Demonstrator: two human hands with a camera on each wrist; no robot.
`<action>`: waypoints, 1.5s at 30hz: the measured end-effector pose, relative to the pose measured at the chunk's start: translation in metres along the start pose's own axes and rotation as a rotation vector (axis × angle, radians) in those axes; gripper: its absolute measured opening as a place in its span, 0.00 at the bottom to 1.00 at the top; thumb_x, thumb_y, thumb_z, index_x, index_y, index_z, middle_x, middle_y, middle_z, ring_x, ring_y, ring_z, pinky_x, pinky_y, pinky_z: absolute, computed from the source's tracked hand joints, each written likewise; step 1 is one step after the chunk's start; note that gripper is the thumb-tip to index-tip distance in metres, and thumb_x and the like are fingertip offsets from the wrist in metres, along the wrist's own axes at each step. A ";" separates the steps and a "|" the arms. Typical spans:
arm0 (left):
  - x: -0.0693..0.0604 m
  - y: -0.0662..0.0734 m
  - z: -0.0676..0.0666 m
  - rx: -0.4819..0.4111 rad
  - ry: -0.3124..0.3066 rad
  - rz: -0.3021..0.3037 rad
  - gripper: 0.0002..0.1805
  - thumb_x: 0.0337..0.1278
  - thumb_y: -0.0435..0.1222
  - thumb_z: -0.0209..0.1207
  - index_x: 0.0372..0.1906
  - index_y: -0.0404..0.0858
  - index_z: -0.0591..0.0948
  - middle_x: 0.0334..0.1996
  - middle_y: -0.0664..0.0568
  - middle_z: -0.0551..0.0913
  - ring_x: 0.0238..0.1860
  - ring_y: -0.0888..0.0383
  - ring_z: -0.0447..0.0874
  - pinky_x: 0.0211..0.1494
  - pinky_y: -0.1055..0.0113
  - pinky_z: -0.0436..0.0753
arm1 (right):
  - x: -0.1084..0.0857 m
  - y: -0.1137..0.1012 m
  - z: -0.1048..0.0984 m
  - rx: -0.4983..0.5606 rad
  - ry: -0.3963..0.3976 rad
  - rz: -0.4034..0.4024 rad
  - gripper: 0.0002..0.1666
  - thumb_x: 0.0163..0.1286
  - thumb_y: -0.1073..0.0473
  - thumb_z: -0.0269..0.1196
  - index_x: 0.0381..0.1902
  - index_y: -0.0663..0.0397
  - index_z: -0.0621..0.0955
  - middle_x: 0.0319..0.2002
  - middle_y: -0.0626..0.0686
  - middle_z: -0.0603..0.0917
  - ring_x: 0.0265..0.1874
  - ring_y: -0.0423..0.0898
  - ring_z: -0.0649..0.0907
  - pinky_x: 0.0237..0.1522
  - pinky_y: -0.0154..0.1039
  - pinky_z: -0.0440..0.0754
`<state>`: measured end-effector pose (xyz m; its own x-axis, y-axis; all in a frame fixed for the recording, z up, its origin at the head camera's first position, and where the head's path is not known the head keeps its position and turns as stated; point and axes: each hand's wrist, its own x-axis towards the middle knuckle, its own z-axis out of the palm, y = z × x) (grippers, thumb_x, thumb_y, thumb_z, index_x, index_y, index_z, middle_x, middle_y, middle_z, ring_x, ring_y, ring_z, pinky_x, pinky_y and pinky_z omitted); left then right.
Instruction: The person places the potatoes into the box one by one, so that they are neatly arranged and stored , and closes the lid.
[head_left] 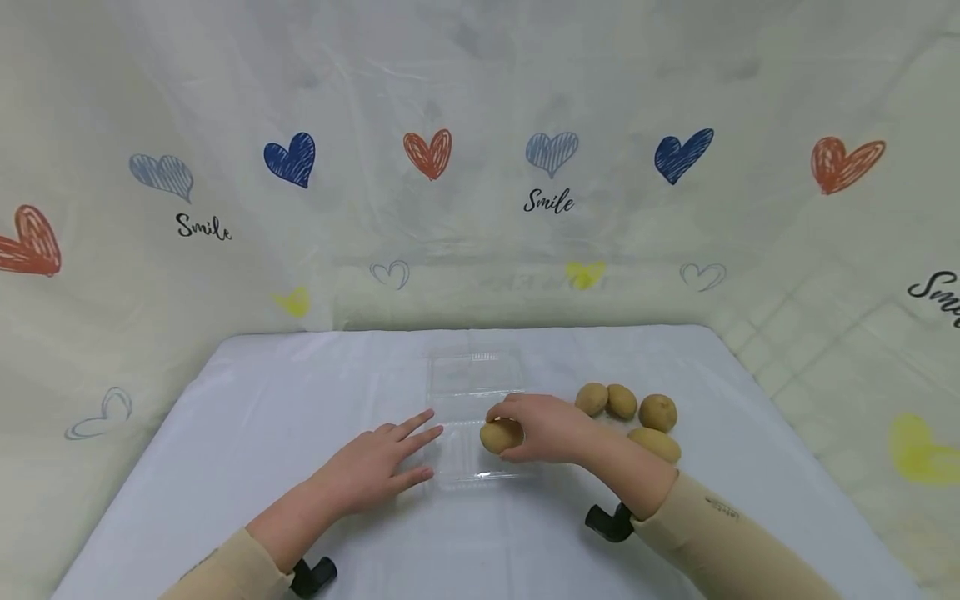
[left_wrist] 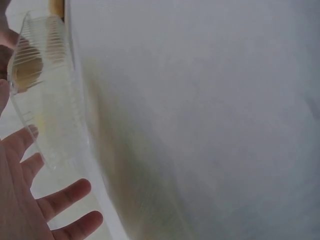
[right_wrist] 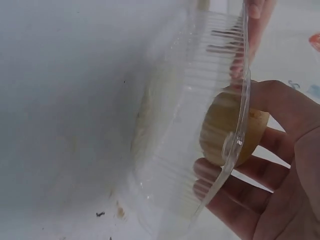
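Note:
A clear plastic container (head_left: 457, 467) lies with its lid folded back on the white cloth. My right hand (head_left: 547, 429) grips a potato (head_left: 498, 436) at the container's right part; in the right wrist view the potato (right_wrist: 220, 130) shows partly through the clear wall, with the fingers of my right hand (right_wrist: 285, 165) curled round it. My left hand (head_left: 367, 467) is spread at the container's left edge, its fingers straight and holding nothing. In the left wrist view, fingertips of my left hand (left_wrist: 35, 190) are beside the clear wall (left_wrist: 60, 100); whether they touch it I cannot tell.
Several potatoes (head_left: 657, 412) lie on the white cloth (head_left: 247, 433) to the right, one partly hidden behind my right forearm. Behind the table hangs a pale sheet (head_left: 480, 67) printed with hearts. The table's far edge runs just beyond the container's lid.

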<state>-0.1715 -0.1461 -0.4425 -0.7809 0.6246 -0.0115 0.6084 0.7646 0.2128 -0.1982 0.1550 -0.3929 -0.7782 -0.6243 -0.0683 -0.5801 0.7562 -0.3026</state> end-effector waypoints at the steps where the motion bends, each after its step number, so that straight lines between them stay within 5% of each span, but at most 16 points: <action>1: 0.000 0.000 0.000 -0.004 0.000 -0.001 0.38 0.68 0.67 0.41 0.77 0.58 0.61 0.78 0.60 0.53 0.64 0.50 0.73 0.61 0.47 0.74 | 0.002 -0.001 0.001 0.002 -0.011 -0.001 0.22 0.58 0.51 0.72 0.52 0.40 0.83 0.40 0.35 0.79 0.37 0.35 0.77 0.43 0.37 0.77; 18: 0.001 0.002 0.004 -0.046 -0.022 -0.004 0.38 0.68 0.67 0.41 0.77 0.59 0.59 0.79 0.62 0.51 0.66 0.48 0.71 0.63 0.48 0.73 | 0.021 -0.010 0.018 -0.087 -0.179 0.039 0.22 0.56 0.51 0.75 0.49 0.42 0.84 0.37 0.38 0.79 0.33 0.37 0.75 0.40 0.37 0.76; 23: 0.000 0.001 0.004 -0.038 -0.020 0.002 0.39 0.66 0.70 0.38 0.78 0.59 0.58 0.79 0.61 0.50 0.65 0.49 0.72 0.62 0.49 0.73 | 0.019 -0.010 0.016 -0.049 -0.207 0.054 0.23 0.57 0.52 0.74 0.51 0.43 0.85 0.41 0.39 0.81 0.35 0.37 0.76 0.44 0.37 0.77; 35: 0.001 0.002 0.000 -0.092 -0.071 -0.037 0.39 0.66 0.63 0.51 0.78 0.60 0.57 0.79 0.63 0.48 0.67 0.48 0.70 0.63 0.48 0.73 | 0.017 -0.007 0.000 0.060 -0.309 0.068 0.22 0.66 0.56 0.69 0.58 0.46 0.84 0.49 0.42 0.84 0.49 0.39 0.80 0.57 0.41 0.76; 45: 0.002 0.001 0.001 -0.102 -0.066 -0.051 0.39 0.66 0.63 0.51 0.78 0.59 0.57 0.79 0.63 0.49 0.66 0.47 0.71 0.63 0.47 0.73 | 0.025 -0.009 0.010 0.131 -0.279 0.022 0.22 0.64 0.54 0.70 0.56 0.45 0.85 0.45 0.39 0.84 0.41 0.36 0.80 0.50 0.38 0.79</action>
<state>-0.1721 -0.1440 -0.4429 -0.7974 0.5968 -0.0889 0.5477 0.7777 0.3087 -0.2100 0.1305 -0.4012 -0.6836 -0.6517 -0.3288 -0.5140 0.7496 -0.4170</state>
